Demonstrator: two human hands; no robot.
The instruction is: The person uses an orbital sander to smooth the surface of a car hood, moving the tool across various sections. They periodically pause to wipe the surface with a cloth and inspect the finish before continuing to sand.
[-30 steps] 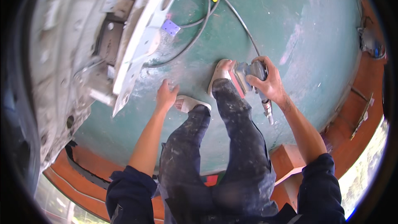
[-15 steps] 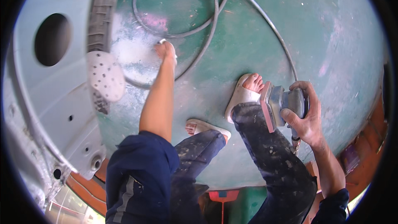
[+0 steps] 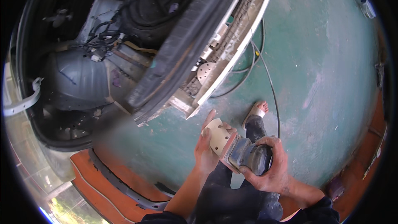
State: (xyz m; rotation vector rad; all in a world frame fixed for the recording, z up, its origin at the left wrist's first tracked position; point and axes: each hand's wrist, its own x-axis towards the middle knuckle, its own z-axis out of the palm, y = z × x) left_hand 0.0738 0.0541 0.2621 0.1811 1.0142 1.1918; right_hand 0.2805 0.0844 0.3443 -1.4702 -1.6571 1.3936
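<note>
A: What is seen, from the largest down?

B: The upper left of the frame is filled by an opened vehicle body [image 3: 170, 64]; the right is taken up by green floor [image 3: 323, 70]. Between centre and upper right, a grey hose [image 3: 271, 87] is laid in a loop and run down toward the hands.

A: And the tool?

B: The sander [image 3: 251, 155] is held just below centre, gripped around its rounded top by the right hand [image 3: 271, 164]. Its pinkish base [image 3: 229, 151] is turned toward the left of the frame.

A: What is grasped by the left hand [image 3: 204, 151]?

B: A pale perforated sheet [image 3: 217, 137], supported from behind by the fingers, right beside the base. Whether it is stuck on yet cannot be told.

A: How is the fitting best done, then?

B: The sander should be kept steady and its trigger left alone. The edges should be lined up first, the holes matched if the base has any, and the sheet pressed flat from the middle outward, so that no crease is trapped.
</note>
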